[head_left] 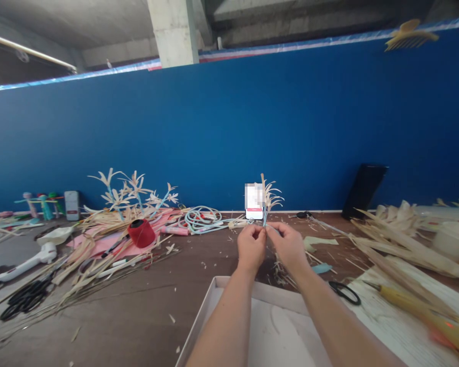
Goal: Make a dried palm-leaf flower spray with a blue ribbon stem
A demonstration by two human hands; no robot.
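Both my hands meet in front of me above the far edge of a white box lid (262, 290). Between their fingertips stands a craft flower (271, 196) with narrow, pale, curling petals and a light-blue stem. My left hand (251, 247) is closed, its thumb and finger pinching the lower stem. My right hand (287, 247) pinches the same stem from the other side. Just behind the flower a phone (254, 201) with a lit screen leans upright. Fingers cover the lower end of the stem.
Finished pale flowers (135, 188) stand at left, by a red thread spool (142, 233), dried husk strips, black scissors (26, 298) and coiled light-blue cord (202, 220). At right lie a yellow glue gun (416, 306), husks (398, 237) and a black box (365, 191). A blue partition (222, 127) closes the back.
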